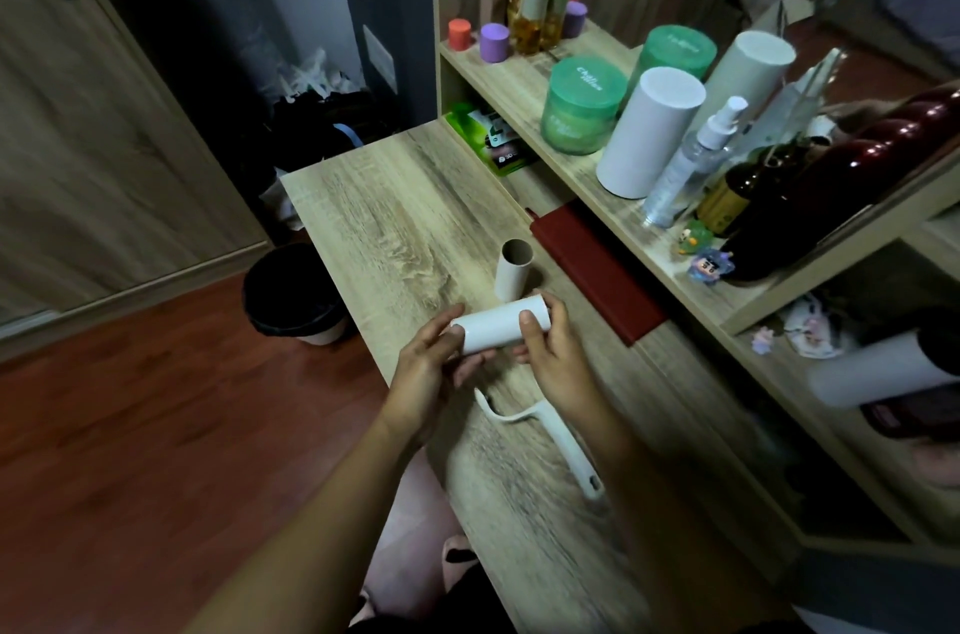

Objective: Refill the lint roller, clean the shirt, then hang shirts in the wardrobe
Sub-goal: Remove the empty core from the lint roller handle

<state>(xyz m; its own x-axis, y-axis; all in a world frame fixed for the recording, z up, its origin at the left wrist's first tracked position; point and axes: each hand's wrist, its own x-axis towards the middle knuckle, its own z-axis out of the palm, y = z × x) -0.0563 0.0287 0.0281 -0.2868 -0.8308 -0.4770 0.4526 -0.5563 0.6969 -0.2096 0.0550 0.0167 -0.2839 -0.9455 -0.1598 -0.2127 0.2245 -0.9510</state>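
Refill step: both hands, left hand (423, 363) and right hand (553, 353), fingers clasping the white refill roll (501, 324) mid-frame above the tabletop (395, 197). Empty core (514, 272) stands behind; roller handle (550, 436) lies below. Next: slide roll onto handle.

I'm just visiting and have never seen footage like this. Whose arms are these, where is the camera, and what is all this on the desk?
No machine here: a person wears a camera on the head, looking down at their own arms. Both hands hold a white refill roll just above the wooden desk, the left hand at one end, the right hand at the other. Below it lies the bare white lint roller handle. Behind stands an empty cardboard core, upright, beside a dark red book. The shelf on the right carries jars and bottles. A black bin stands on the floor.
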